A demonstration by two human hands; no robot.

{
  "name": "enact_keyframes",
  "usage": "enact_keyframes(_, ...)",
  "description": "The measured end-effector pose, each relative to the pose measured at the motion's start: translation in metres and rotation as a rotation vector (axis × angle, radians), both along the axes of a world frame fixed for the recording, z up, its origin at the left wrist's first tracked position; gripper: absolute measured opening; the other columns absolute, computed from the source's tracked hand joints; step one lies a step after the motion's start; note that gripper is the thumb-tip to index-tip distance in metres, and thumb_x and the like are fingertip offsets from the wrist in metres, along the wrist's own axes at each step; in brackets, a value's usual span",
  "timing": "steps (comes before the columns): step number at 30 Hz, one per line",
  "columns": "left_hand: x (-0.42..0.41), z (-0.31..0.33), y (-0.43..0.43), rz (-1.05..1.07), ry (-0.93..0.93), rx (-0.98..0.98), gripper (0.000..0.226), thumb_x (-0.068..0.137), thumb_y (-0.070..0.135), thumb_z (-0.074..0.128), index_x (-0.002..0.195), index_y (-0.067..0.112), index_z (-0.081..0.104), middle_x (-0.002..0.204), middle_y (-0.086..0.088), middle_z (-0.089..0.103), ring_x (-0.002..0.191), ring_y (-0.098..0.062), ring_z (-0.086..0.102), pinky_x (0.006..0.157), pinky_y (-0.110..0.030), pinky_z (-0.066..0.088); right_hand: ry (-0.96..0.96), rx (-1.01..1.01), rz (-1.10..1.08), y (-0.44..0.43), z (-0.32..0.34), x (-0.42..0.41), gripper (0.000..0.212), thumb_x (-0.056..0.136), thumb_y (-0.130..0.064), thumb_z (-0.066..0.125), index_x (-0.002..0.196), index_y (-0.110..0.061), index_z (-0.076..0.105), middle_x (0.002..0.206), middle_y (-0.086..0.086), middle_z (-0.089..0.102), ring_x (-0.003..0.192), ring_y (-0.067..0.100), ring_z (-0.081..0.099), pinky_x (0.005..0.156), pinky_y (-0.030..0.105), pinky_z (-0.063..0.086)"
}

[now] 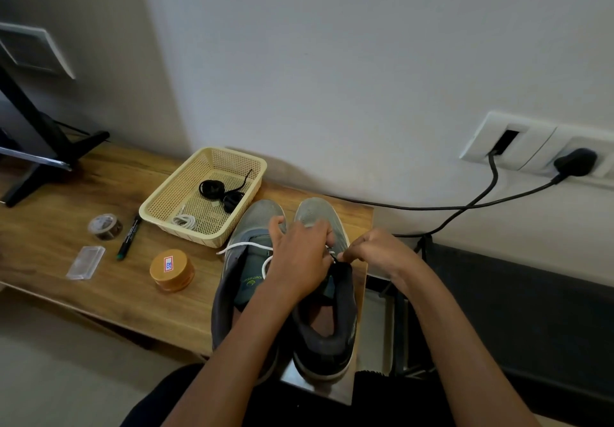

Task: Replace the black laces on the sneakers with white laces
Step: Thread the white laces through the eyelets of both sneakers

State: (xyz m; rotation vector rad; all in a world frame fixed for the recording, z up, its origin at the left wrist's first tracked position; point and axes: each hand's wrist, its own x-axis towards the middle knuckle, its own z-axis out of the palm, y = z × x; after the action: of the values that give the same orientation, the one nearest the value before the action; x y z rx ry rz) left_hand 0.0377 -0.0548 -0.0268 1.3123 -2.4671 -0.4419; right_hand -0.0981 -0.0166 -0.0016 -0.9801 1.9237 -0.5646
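**Item: pair of grey sneakers, relacing in progress**

- Location: near end of the wooden tabletop [109, 297], toes to the wall, heels at the near edge.
- Right-hand sneaker [327, 333]: being worked on. The left hand [299, 260] lies over its throat, fingers curled onto the upper and hiding the eyelet row. The right hand [375, 250] pinches the white lace [247, 245] between thumb and forefinger at the sneaker's outer edge.
- Left-hand sneaker [239, 280]: the slack of that lace trails across its tongue.
- Cream basket [156, 200], just beside the toes: coiled black laces [212, 189] and a bundled spare white lace [184, 220].

**Risks, as judged:**
- Tip may slip from the pinch or miss its eyelet, the row being covered.
- Trailing slack may snag on the neighbouring sneaker and leave the ends uneven.
- A firm pull towards the person could drag a sneaker off the edge.
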Motion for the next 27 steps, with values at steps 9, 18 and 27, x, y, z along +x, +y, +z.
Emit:
enact_keyframes(9,0.001,-0.006,0.010,0.074,0.060,0.001,0.022,0.088,0.025,0.060,0.089,0.031,0.039,0.079,0.017,0.043,0.110,-0.008,0.045,0.110,-0.040,-0.014,0.099,-0.118,0.131,0.005,-0.013,0.000,0.031,0.084,-0.007,0.065,0.063,-0.029,0.068,0.072,-0.016,0.063,0.095,0.017,0.061,0.092,0.037,0.047)
enact_keyframes(18,0.000,-0.011,0.014,0.152,0.112,-0.089,0.023,0.083,0.025,0.067,0.103,0.031,0.059,0.087,0.015,0.063,0.112,-0.004,0.053,0.110,-0.042,-0.019,0.415,-0.320,0.247,0.018,-0.021,0.005,0.008,0.092,-0.023,0.056,0.086,-0.028,0.057,0.103,-0.012,0.056,0.114,0.013,0.040,0.088,0.028,0.015)
enact_keyframes(27,0.017,0.001,0.006,0.066,-0.135,-0.065,0.032,0.085,0.035,0.065,0.116,0.041,0.056,0.130,0.017,0.048,0.130,-0.012,0.031,0.111,-0.050,-0.006,0.477,-0.307,0.365,0.014,-0.023,-0.001,0.005,0.095,-0.023,0.046,0.092,-0.025,0.049,0.114,-0.006,0.044,0.116,0.016,0.033,0.092,0.029,0.014)
